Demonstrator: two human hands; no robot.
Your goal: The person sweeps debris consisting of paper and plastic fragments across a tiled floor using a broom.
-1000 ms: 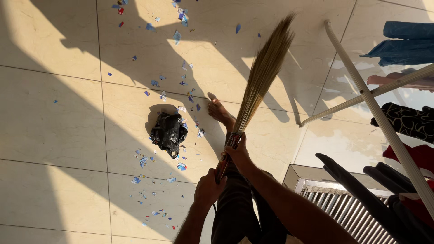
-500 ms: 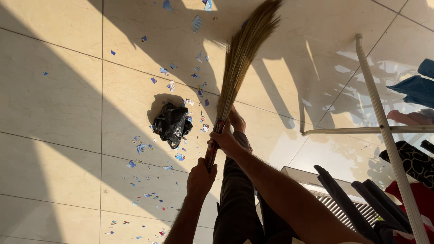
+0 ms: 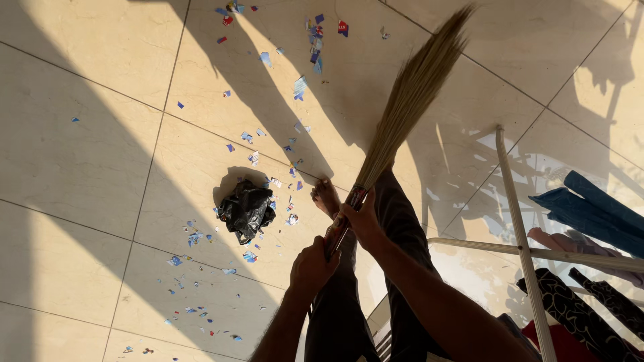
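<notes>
Under my hands: the grass broom (image 3: 402, 114) slants up and to the right, bristle tips at the frame's upper edge, over bare tile.
Broom handle: its dark, red-banded grip runs between my two fists, just in front of my legs.
Right hand (image 3: 363, 221): clenched around the handle right below the bristles.
Left hand (image 3: 314, 267): clenched on the lower end of the handle, just behind the right.
What changed: half a second ago the bristles leaned over the scraps near the bag; now they have swung to the right, away from the litter, so I judge this a back-swing between strokes.
My foot (image 3: 327, 198): bare, planted just beside the handle.
Black bag (image 3: 246, 211): crumpled on the tile floor (image 3: 87, 161), left of my foot, in much the same place as before.
Paper scraps (image 3: 295, 87): blue and red bits scattered around the bag and further up the tiles.
Right side: white drying rack (image 3: 520, 228) with dark and blue cloths (image 3: 590, 208) hung on it.
</notes>
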